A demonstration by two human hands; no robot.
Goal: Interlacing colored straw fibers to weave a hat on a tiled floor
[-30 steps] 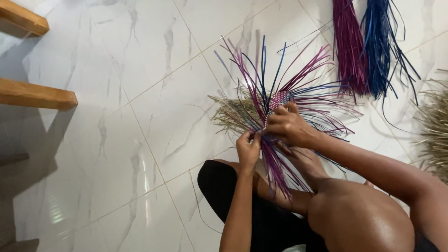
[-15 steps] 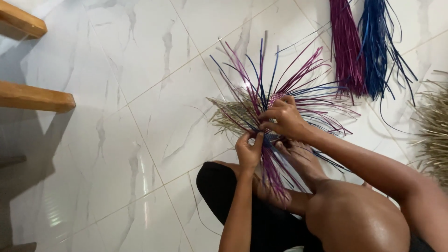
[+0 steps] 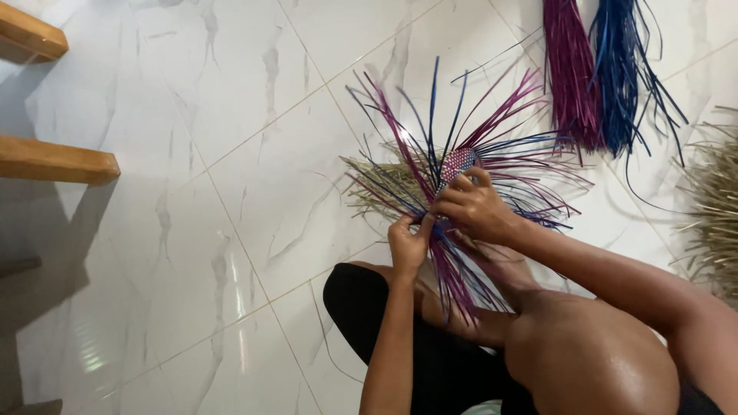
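Note:
A small woven patch (image 3: 457,163) of purple and blue strips sits on the white tiled floor, with long loose strips (image 3: 400,115) fanning out from it on all sides. My right hand (image 3: 477,206) rests on the weave just below the patch, fingers pinching strips. My left hand (image 3: 409,244) grips strips at the near left edge of the weave, close beside the right hand. Some strips hang down over my leg (image 3: 469,284). A tuft of dry tan straw (image 3: 377,188) lies under the weave at its left.
Bundles of purple strips (image 3: 570,77) and blue strips (image 3: 624,77) lie at the top right. A pile of tan straw (image 3: 715,200) lies at the right edge. Wooden steps (image 3: 54,160) jut in from the left. My knees fill the lower right.
Both hands stay on the weave. My right hand has shifted slightly along the strips near the patch; my left hand keeps its grip at the near edge.

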